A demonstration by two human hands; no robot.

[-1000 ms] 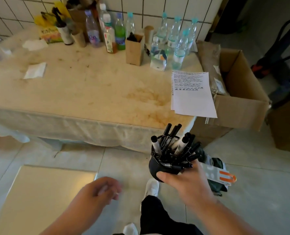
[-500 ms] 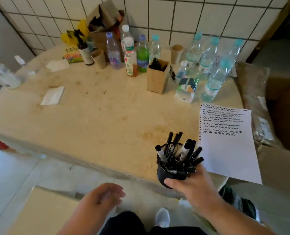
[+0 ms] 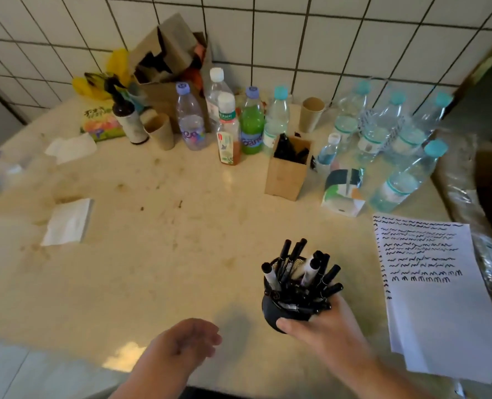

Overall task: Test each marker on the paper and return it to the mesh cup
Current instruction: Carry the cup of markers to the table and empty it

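Note:
My right hand [image 3: 322, 329] grips a black mesh cup [image 3: 273, 311] from below and holds it over the near part of the beige table [image 3: 152, 254]. Several black markers [image 3: 303, 272] stick out of the cup at all angles, caps up. A white sheet of paper [image 3: 440, 312] with rows of black test squiggles lies to the right of the cup, on a small stack. My left hand [image 3: 181, 344] hovers over the table's front edge, left of the cup, holding nothing, fingers loosely curled.
Along the tiled wall stand several plastic bottles [image 3: 250, 125], paper cups [image 3: 311, 113], a dark spray bottle [image 3: 129, 119] and an open cardboard box [image 3: 167, 67]. A small cardboard holder [image 3: 288, 174] and a printed packet [image 3: 344, 194] sit behind the cup. White tissues [image 3: 66, 223] lie at left.
I have come closer to the table. My right hand has carried the cup of markers from over the floor to above the tabletop, next to the paper. My left hand stays empty.

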